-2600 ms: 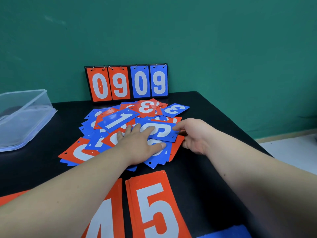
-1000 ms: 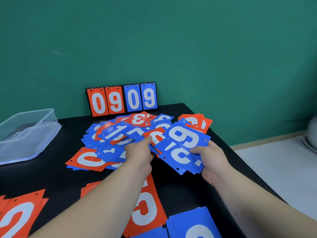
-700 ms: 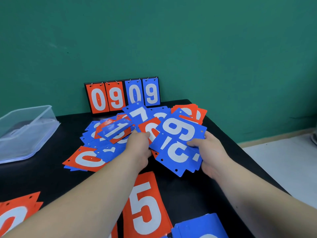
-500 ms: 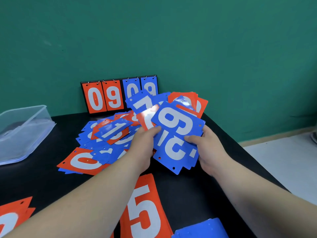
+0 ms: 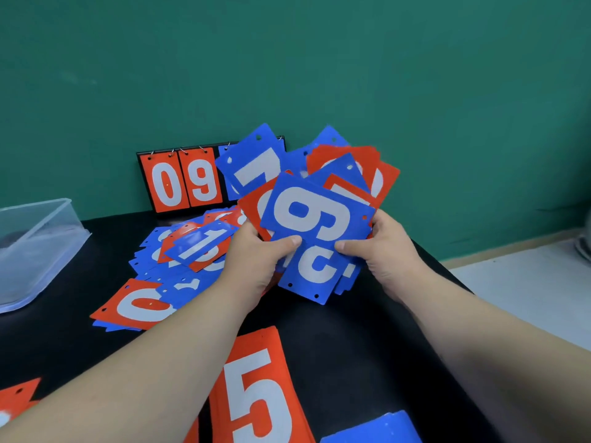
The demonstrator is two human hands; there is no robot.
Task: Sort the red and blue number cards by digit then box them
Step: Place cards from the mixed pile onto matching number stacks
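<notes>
We find the left hand (image 5: 256, 255) and right hand (image 5: 385, 251) have raised a mixed fan of number cards (image 5: 319, 215) off the desk (image 5: 358, 346), each grasping its lower edge. The unsorted pile (image 5: 188, 260) lies at nine o'clock of the fan, the clear box (image 5: 35, 247) beyond; we judge sorting still early.

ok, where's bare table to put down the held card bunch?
Best: black table right of the red 5 stack, from under the held card bunch down to the blue stack. Narrower strip between clear plastic container and loose card pile. Crowded: that pile, up to the flip scoreboard.
</notes>
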